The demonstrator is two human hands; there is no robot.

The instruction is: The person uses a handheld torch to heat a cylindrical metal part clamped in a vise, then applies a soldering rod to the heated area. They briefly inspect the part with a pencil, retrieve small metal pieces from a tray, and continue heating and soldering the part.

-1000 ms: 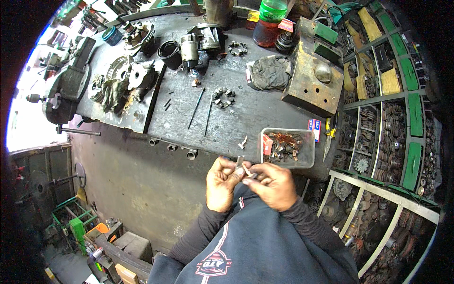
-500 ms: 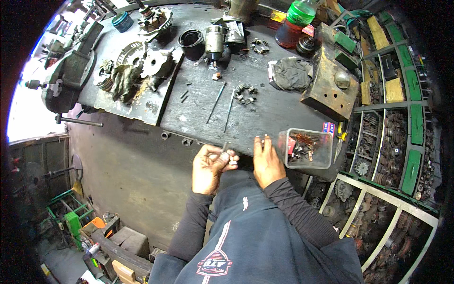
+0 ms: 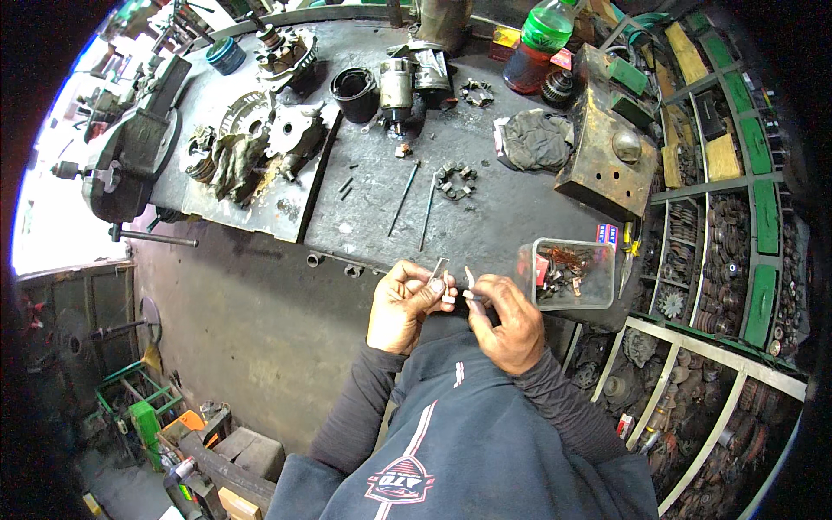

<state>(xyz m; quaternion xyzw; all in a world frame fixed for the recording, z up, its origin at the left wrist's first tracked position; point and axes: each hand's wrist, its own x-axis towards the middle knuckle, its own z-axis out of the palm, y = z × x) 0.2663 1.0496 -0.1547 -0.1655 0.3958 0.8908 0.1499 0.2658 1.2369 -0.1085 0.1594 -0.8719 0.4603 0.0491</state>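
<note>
At the bench's front edge, my left hand (image 3: 401,305) pinches a thin metal strip (image 3: 441,267) and a small copper-coloured piece (image 3: 447,293). Close to its right, my right hand (image 3: 509,322) grips a carbon brush (image 3: 472,295), a small dark block with a copper lead pointing up. The fingertips of both hands are a short gap apart. Right of my right hand stands a clear plastic box (image 3: 613,269) with copper leads and small brushes inside. Beyond my hands lie a ring-shaped brush holder (image 3: 455,181) and two thin rods (image 3: 404,198).
A motor (image 3: 396,91) and a black cylindrical housing (image 3: 354,94) stand farther back. On the left are a bench vise (image 3: 126,156) and a dirty glove (image 3: 238,165). A grey cloth (image 3: 536,137), a rusty metal box (image 3: 607,156) and a green-labelled bottle (image 3: 542,43) occupy the right.
My right hand has come off the bench edge, down toward my left hand, and now shows the carbon brush in its fingers. My left hand has shifted slightly right.
</note>
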